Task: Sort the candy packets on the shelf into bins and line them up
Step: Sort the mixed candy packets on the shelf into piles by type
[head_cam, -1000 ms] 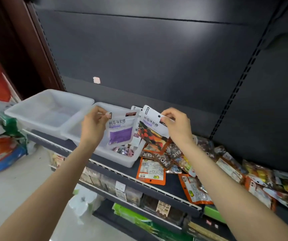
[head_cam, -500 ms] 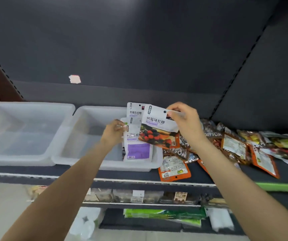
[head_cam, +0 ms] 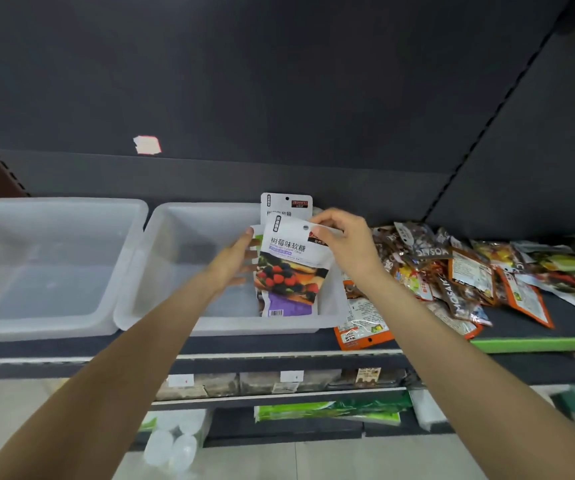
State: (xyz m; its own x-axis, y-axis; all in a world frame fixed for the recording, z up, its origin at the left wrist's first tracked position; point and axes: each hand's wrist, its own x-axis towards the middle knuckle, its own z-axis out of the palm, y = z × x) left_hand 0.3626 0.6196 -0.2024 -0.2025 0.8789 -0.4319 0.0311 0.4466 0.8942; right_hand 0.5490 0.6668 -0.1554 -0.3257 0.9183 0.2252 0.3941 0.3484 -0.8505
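1. Pinching the top right corner of a white berry-printed candy packet (head_cam: 291,261), the right hand (head_cam: 346,244) holds it upright inside the right translucent plastic bin (head_cam: 161,258).
2. The left hand (head_cam: 236,259), fingers straight, touches the packet's left edge.
3. Behind stands a second white packet (head_cam: 286,204).
4. Farther right, a loose pile of orange and foil candy packets (head_cam: 463,271) lies on the dark shelf (head_cam: 521,327).

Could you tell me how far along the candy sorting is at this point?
Early on. A couple of white raspberry packets already stand at the right end of the middle bin. The right hand pinches another packet by its top, lowering it in front while the left hand steadies the row. The left bin looks empty; the pile remains unsorted.
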